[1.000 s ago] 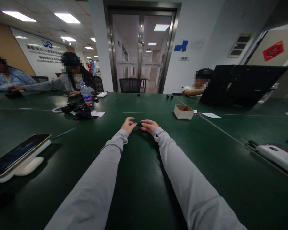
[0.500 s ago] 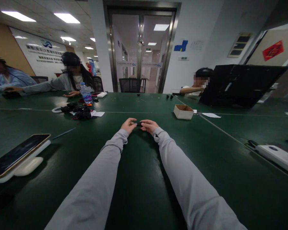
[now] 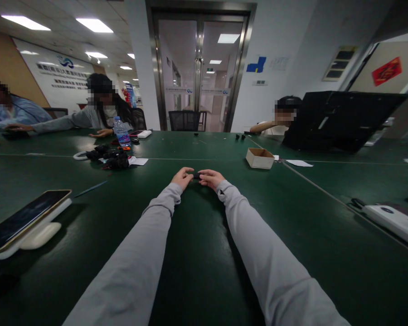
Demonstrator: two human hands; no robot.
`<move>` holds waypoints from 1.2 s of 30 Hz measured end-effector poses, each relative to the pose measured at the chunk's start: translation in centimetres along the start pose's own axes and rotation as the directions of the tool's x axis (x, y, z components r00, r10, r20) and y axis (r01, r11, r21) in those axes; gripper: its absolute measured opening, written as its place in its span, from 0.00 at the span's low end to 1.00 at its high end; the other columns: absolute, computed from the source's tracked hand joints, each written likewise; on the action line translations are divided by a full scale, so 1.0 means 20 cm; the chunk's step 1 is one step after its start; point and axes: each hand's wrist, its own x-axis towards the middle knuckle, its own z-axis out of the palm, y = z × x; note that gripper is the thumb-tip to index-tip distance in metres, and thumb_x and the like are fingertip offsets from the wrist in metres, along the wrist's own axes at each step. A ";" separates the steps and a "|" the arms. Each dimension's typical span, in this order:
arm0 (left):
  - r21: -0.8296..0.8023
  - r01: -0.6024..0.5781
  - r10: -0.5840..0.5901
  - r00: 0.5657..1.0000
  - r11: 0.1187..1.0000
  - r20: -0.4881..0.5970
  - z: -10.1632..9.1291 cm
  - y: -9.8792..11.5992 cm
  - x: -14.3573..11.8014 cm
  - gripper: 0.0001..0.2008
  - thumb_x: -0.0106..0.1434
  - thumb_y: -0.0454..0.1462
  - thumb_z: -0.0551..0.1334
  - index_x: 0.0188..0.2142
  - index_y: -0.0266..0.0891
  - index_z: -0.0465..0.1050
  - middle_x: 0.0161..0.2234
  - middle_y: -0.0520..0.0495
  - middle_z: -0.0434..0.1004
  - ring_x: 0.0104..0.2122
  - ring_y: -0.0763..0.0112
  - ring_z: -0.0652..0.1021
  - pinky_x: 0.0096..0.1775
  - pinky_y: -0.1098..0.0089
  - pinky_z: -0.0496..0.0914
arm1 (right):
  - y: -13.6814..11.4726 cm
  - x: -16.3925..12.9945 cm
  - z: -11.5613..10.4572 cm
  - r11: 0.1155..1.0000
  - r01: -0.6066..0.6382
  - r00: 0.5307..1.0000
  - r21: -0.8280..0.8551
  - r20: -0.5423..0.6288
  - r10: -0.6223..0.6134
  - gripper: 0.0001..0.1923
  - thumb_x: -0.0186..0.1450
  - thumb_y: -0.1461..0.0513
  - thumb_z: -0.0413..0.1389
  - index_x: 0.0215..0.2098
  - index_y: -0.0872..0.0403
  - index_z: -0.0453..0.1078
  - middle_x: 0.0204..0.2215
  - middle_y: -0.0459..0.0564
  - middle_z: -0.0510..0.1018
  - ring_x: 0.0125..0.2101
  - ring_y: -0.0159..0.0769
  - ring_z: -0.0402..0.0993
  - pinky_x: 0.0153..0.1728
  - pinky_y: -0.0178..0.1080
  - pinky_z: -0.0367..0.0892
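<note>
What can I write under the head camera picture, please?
Right hand holding a small dark object, left hand close beside it, over a green table; an open box beyond.

black object [image 3: 196, 176]: partly behind fingers [image 3: 206, 173], too small to identify | phone [image 3: 27, 218]: cut, left edge | power strip [image 3: 394, 222]: cut, right edge

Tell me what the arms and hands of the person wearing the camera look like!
Both arms have long, plain, light grey sleeves: the left sleeve and the right sleeve reach the wrists. The cloth is creased and bunched near the left wrist. The left hand and right hand wear no gloves.
</note>
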 end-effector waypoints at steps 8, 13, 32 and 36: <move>-0.034 0.048 -0.046 0.998 0.998 0.045 0.00 0.01 0.00 0.13 0.57 0.39 0.52 0.39 0.36 0.68 0.14 0.56 0.63 0.13 0.80 0.62 0.18 0.79 0.57 | 0.00 0.00 -0.01 1.000 -0.012 0.999 -0.013 0.031 0.013 0.09 0.52 0.71 0.59 0.32 0.58 0.70 0.20 0.46 0.74 0.20 0.27 0.72 0.23 0.28 0.70; -0.063 0.083 -0.081 0.996 0.995 0.033 0.00 0.04 -0.01 0.12 0.55 0.36 0.54 0.38 0.36 0.68 0.14 0.56 0.63 0.13 0.80 0.63 0.18 0.78 0.58 | 0.00 0.00 -0.01 1.000 -0.010 0.999 -0.021 0.047 0.011 0.09 0.52 0.71 0.59 0.32 0.58 0.70 0.20 0.46 0.74 0.20 0.27 0.72 0.22 0.28 0.69; -0.063 0.120 -0.116 0.992 0.991 0.058 -0.01 0.07 -0.01 0.12 0.54 0.34 0.53 0.37 0.35 0.70 0.15 0.54 0.66 0.13 0.80 0.63 0.17 0.78 0.56 | -0.01 0.00 0.00 1.000 -0.005 0.998 -0.017 0.066 0.006 0.10 0.52 0.73 0.58 0.32 0.58 0.70 0.20 0.45 0.74 0.20 0.26 0.72 0.22 0.26 0.69; -0.047 0.105 -0.102 0.993 0.993 0.064 -0.01 0.06 -0.01 0.12 0.54 0.36 0.53 0.37 0.36 0.70 0.17 0.54 0.66 0.14 0.81 0.63 0.17 0.79 0.56 | -0.01 0.00 0.00 1.000 -0.004 0.999 -0.017 0.053 0.005 0.10 0.52 0.73 0.58 0.32 0.58 0.71 0.20 0.45 0.74 0.20 0.26 0.72 0.22 0.27 0.69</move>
